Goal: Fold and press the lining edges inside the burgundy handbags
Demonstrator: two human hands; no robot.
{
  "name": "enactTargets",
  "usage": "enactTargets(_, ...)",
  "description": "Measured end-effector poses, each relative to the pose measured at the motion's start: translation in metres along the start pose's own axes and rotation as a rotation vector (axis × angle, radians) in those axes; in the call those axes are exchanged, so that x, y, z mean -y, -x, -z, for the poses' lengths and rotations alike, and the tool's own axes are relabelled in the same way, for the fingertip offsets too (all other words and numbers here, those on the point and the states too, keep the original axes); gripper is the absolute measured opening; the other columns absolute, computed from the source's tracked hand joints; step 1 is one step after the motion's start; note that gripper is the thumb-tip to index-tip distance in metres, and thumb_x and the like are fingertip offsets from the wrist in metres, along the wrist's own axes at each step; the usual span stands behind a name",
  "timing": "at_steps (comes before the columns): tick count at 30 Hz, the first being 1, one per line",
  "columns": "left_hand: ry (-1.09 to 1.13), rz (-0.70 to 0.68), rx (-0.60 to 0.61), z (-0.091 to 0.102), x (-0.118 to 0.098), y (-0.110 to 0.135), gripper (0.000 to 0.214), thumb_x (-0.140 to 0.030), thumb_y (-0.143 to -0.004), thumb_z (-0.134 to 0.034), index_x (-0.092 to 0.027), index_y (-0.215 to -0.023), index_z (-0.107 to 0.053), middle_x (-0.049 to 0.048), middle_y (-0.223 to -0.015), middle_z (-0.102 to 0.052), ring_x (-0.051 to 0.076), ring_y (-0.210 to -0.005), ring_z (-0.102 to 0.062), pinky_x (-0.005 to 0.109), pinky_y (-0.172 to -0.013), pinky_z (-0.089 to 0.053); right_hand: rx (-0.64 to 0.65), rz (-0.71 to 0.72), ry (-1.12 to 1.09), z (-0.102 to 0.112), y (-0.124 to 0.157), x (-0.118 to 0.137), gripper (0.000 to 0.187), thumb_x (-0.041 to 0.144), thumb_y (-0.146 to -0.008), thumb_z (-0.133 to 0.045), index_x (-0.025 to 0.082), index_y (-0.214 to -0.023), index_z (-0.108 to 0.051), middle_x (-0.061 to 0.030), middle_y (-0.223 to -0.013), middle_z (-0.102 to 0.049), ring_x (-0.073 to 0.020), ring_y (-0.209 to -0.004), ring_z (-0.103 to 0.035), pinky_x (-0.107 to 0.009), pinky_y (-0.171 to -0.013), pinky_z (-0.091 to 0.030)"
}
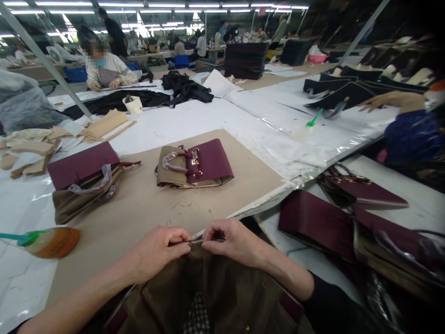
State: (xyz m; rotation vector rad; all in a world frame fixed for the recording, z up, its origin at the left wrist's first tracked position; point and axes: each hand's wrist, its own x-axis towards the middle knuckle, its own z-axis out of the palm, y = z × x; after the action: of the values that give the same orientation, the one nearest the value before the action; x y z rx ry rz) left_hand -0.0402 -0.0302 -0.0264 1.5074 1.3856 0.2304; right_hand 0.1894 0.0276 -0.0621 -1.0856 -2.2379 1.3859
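Both my hands pinch the top edge of an olive-brown bag (215,292) that rests against me at the table's near edge. My left hand (158,253) is closed on the edge at the left. My right hand (232,241) is closed on it at the right, with a thin metal strip, perhaps a zipper, between the two. Beyond them on the brown paper sheet (146,204) lies a burgundy handbag (194,164) with a plastic-wrapped handle and gold clasp. Another burgundy handbag (85,178) lies at the left.
A glue bottle (45,241) with a green nozzle lies at the near left. Burgundy bag pieces (347,218) are stacked at the right. Tan cut pieces (34,148) lie far left. Another person's hand (378,99) rests on black panels at far right; a seated person (104,69) works beyond.
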Motion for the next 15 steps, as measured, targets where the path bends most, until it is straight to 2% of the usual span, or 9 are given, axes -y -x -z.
enactTargets(7,-0.029,-0.043,-0.016,-0.003,-0.006,0.005,0.021,-0.033,-0.090,-0.055,-0.020,-0.094,-0.071,-0.0041,-0.085,-0.068,0.016,-0.081,-0.056,0.023,-0.071,-0.038,-0.013,0.013,0.018,-0.004,0.002,0.003,0.005,0.022,-0.078,-0.067,0.018,-0.075,-0.068,0.0036,-0.061,-0.064,-0.0109,-0.056,-0.053,-0.022,-0.054,-0.037)
enactTargets(9,-0.032,-0.058,-0.014,-0.002,-0.004,0.003,0.021,-0.032,-0.090,-0.054,-0.020,-0.094,-0.070,-0.0042,-0.082,-0.067,0.015,-0.079,-0.055,0.023,-0.069,-0.038,-0.016,0.005,-0.026,-0.004,0.002,0.003,0.002,0.020,-0.077,-0.067,0.019,-0.077,-0.065,0.0031,-0.064,-0.064,-0.0115,-0.059,-0.055,-0.021,-0.055,-0.038)
enactTargets(13,-0.087,-0.072,-0.054,0.000,-0.010,0.005,0.015,-0.026,-0.089,-0.055,-0.019,-0.091,-0.068,-0.0040,-0.074,-0.062,0.014,-0.071,-0.053,0.025,-0.063,-0.037,-0.014,0.015,-0.221,-0.009,0.007,0.004,0.030,0.019,-0.076,-0.068,0.022,-0.104,-0.060,0.0003,-0.082,-0.070,-0.0161,-0.070,-0.065,-0.024,-0.060,-0.047)
enactTargets(14,-0.114,-0.092,-0.077,0.002,-0.014,0.008,0.015,-0.026,-0.089,-0.057,-0.019,-0.095,-0.068,-0.0033,-0.076,-0.063,0.015,-0.071,-0.054,0.026,-0.064,-0.038,-0.002,0.019,-0.234,-0.013,0.005,0.006,0.038,0.020,-0.078,-0.068,0.024,-0.114,-0.058,0.0006,-0.080,-0.070,-0.0176,-0.070,-0.066,-0.025,-0.062,-0.049)
enactTargets(15,-0.105,-0.150,-0.026,0.005,-0.020,0.014,0.018,-0.028,-0.090,-0.059,-0.019,-0.103,-0.067,-0.0016,-0.083,-0.066,0.016,-0.074,-0.057,0.027,-0.065,-0.041,0.019,0.033,-0.221,-0.017,0.000,0.008,0.044,0.023,-0.081,-0.067,0.026,-0.123,-0.056,0.0008,-0.078,-0.071,-0.0193,-0.070,-0.068,-0.028,-0.064,-0.052)
